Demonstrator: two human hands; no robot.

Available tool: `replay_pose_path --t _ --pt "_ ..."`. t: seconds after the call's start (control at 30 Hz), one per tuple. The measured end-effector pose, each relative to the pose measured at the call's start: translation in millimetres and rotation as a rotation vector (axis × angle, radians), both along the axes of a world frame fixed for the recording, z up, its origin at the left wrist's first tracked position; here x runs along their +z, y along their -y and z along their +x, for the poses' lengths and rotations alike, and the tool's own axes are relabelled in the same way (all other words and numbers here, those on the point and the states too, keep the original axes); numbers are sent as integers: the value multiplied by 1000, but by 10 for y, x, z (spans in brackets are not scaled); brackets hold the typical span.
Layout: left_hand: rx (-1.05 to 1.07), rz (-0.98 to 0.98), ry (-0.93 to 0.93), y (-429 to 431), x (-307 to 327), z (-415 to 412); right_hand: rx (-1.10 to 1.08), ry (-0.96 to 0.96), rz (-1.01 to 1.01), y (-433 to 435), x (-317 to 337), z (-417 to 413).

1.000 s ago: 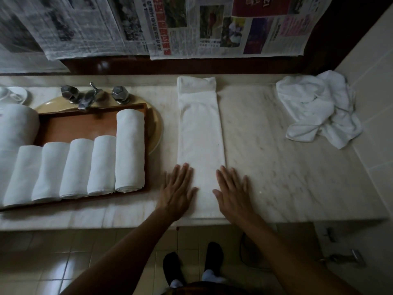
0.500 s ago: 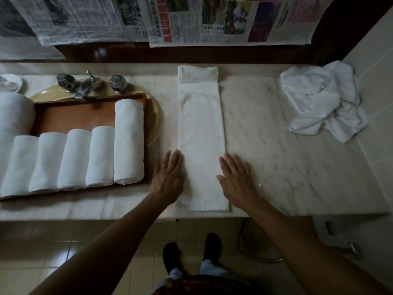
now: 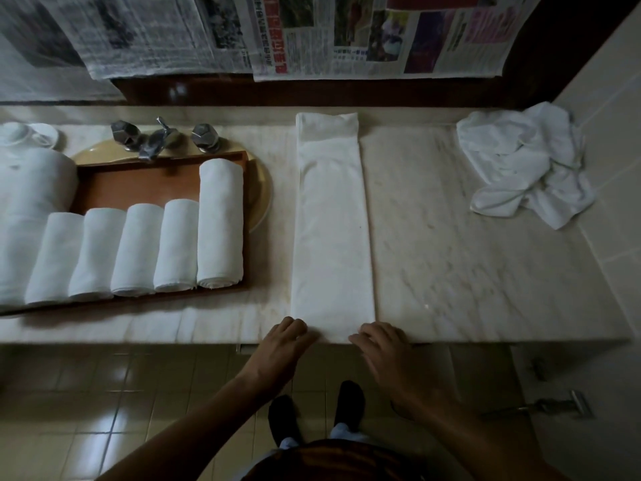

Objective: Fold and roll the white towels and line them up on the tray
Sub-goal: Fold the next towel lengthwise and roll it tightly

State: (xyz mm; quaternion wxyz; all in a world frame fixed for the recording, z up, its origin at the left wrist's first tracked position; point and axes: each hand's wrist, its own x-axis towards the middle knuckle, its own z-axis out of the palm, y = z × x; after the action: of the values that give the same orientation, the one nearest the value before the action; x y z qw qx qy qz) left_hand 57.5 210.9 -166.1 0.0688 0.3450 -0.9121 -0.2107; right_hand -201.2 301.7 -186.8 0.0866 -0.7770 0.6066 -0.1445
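Observation:
A white towel, folded into a long narrow strip, lies flat on the marble counter and runs from the back wall to the front edge. My left hand and my right hand sit at its near end, one at each corner, fingers curled over the towel's edge. To the left, a brown wooden tray holds several rolled white towels side by side. A heap of unfolded white towels lies at the back right.
Chrome taps and a yellow basin rim sit behind the tray. A small white dish is at the far left. Newspapers hang on the back wall. A tiled wall borders the counter's right end.
Both hands slid back along the towel from its lower part to its near end at the counter edge, and their fingers went from flat to curled on the corners.

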Motion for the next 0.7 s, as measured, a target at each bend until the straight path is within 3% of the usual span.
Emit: replay_pose_path --t 0.2,0.4,0.53,0.7 --pt "14 4 20 106 27 62 5 18 49 96 166 -67" --pt "509 416 -192 191 327 -50 -226 288 419 376 436 -129" --pt "632 565 -168 284 395 -57 -395 420 565 544 553 -198" --pt "705 617 -91 402 427 -203 -436 407 625 666 551 -186"
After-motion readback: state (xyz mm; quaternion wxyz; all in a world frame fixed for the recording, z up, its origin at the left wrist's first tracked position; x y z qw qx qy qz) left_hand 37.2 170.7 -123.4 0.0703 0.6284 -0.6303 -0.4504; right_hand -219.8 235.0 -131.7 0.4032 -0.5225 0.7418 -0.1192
